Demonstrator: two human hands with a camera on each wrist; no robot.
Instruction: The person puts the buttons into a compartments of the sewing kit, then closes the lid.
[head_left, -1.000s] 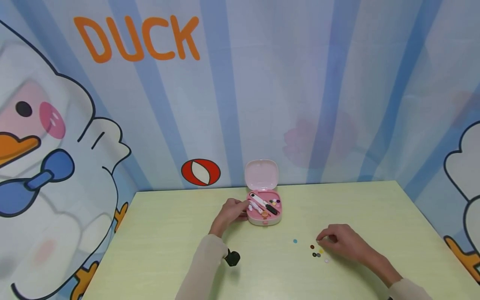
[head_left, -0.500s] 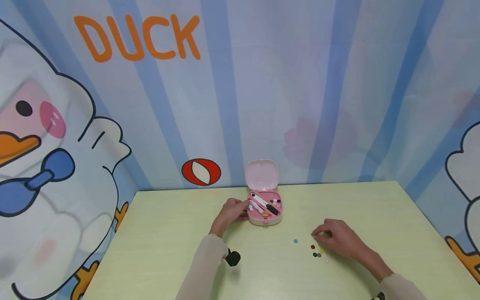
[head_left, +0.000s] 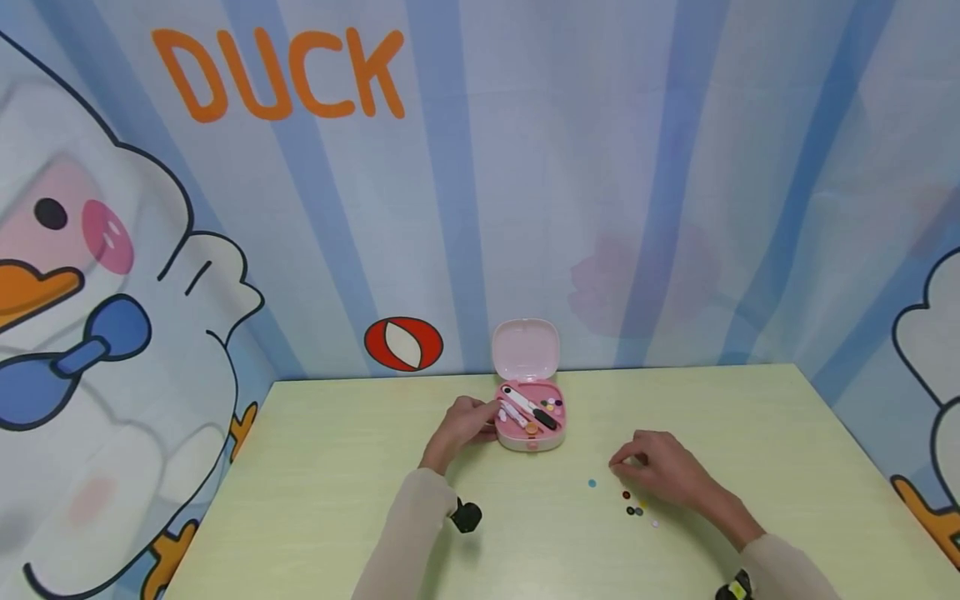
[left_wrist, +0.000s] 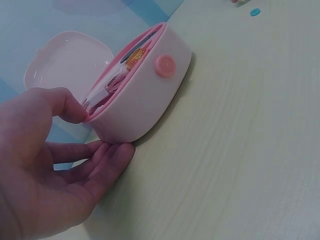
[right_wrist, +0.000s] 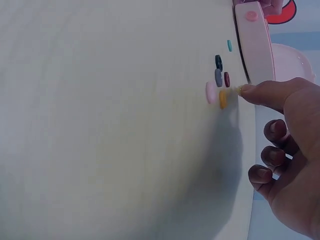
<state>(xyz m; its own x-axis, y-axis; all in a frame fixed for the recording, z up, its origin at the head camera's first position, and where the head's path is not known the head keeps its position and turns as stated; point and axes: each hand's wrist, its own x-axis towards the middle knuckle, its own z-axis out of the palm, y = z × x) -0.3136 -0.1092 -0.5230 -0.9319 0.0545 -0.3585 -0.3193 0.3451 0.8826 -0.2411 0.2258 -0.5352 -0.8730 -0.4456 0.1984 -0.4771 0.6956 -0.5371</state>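
Observation:
A small pink sewing box (head_left: 532, 444) stands with its lid (head_left: 526, 350) raised at the back of the table. My left hand (head_left: 461, 423) grips its left side, thumb on the rim and fingers against the lower wall, as the left wrist view shows. Inside lie a white tool with a black end (head_left: 531, 407), thread and several small buttons (head_left: 551, 405). My right hand (head_left: 663, 468) is above the table, right of the box, pinching a tiny pale button (right_wrist: 239, 91) between thumb and forefinger; the fingertips mostly hide it.
Several loose buttons lie below my right hand: a blue button (head_left: 592, 483), a dark red button (head_left: 626, 495), a yellow button (right_wrist: 223, 99), a pink button (right_wrist: 210, 92) and dark ones. A printed curtain (head_left: 570, 167) hangs behind the table's back edge.
My right hand has lifted away from the loose buttons and moved left and back toward the box, with the pale button pinched. My left hand has stayed on the box.

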